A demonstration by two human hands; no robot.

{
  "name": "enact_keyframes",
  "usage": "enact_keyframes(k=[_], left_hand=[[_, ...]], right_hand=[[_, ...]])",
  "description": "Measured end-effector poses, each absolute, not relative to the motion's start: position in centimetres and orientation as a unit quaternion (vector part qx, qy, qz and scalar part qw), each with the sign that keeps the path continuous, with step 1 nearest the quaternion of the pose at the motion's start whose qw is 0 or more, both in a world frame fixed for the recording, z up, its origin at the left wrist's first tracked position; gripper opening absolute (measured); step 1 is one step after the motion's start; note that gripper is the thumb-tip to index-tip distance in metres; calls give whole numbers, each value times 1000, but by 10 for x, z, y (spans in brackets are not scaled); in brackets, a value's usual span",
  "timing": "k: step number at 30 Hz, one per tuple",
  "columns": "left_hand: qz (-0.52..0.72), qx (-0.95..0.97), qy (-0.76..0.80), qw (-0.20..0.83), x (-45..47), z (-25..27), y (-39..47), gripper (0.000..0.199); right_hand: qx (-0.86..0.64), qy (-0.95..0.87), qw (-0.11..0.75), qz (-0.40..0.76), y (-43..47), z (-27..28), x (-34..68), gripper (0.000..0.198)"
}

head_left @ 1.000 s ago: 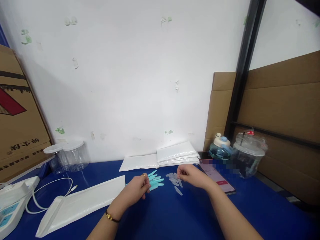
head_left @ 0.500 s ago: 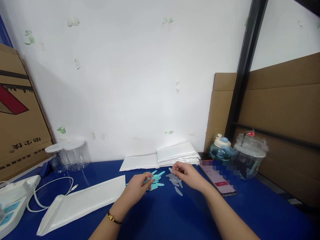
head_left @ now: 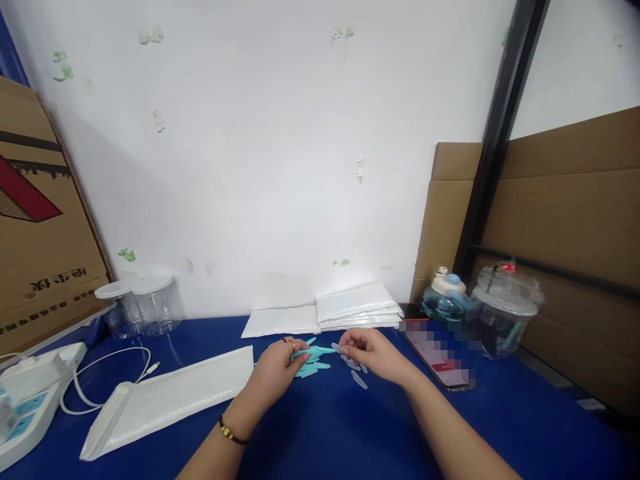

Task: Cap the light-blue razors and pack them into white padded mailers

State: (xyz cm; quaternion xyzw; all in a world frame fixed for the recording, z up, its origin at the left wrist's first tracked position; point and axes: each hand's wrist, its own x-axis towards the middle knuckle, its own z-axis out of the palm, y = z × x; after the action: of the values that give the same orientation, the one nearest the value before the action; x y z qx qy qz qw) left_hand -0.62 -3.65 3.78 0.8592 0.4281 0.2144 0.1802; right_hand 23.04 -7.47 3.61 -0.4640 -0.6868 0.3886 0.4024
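Note:
In the head view, my left hand [head_left: 280, 363] is closed with thumb and fingers pinching a slim teal plastic stick [head_left: 325, 350], whose tip points right. My right hand [head_left: 370, 352] pinches a small translucent cap-like piece [head_left: 335, 347]. The stick's tip and this piece meet, or nearly so; I cannot tell whether one is inside the other. Under and beside my left hand lies a pile of similar teal sticks [head_left: 311, 371]. Several loose translucent pieces [head_left: 359, 380] lie below my right hand, partly hidden by it.
A white padded mailer [head_left: 175, 403] lies at left, near a white cable [head_left: 83, 400] and a power strip [head_left: 43, 393]. More mailers [head_left: 355, 305] are stacked by the wall. Clear jars [head_left: 157, 310] stand back left. At right are a phone [head_left: 435, 357], a bottle [head_left: 443, 300] and a lidded cup [head_left: 505, 313].
My right hand has moved slightly left and down with a translucent piece from the loose ones. The teal stick in my left hand now reaches toward it.

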Motion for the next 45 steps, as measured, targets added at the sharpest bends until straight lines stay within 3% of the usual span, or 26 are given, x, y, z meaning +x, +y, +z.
enact_keyframes(k=[16,23,28,34,39,45], left_hand=[[170,880,400,193,2,30,-43,22],[148,883,411,173,-16,29,-34,28],[66,884,455,82,-26,29,-21,15],[46,889,453,46,-22,30,-21,14],[37,906,420,26,-17,34,-27,19],[50,921,379,79,-12,34,-34,19]], right_hand=[[-471,-720,343,378,-77,28,220,17],[-474,-747,197,423,-80,23,224,17],[-572,-756,209,241,-80,32,239,16],[-666,-726,76,152,-79,30,240,2],[-606,-772,120,149,-76,20,228,8],[-546,-812,144,151,-74,16,219,15]])
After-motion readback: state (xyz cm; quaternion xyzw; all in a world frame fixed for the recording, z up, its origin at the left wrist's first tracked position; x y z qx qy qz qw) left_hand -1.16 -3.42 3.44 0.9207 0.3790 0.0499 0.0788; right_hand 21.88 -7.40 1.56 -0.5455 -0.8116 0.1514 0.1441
